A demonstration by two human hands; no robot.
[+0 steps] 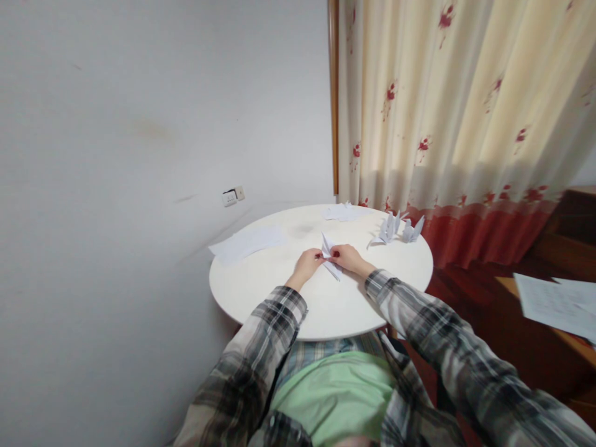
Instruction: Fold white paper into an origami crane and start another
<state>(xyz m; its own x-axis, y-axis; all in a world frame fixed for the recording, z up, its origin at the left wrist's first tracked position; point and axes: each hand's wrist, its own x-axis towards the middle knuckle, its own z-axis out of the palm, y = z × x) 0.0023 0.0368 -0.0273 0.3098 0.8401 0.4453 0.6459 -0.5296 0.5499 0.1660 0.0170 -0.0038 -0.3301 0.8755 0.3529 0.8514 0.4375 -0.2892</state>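
Observation:
Over the middle of the round white table (pixel 261 298), a folded white paper piece (pixel 328 242) is held between my two hands. One point of it sticks up and another slants down toward me. My left hand (pixel 307 264) pinches its left side. On the right side, my right hand (pixel 349 257) is closed on the same paper, fingertips close to those of the left. The fingers cover the paper's middle, so its folds there are hidden.
White paper sheets (pixel 249 242) lie at the table's left, and paper pieces (pixel 339 212) at the back. Folded paper figures (pixel 390 230) stand at the right edge. A wall with a socket (pixel 229 198) is close on the left; a curtain (pixel 447 124) hangs behind.

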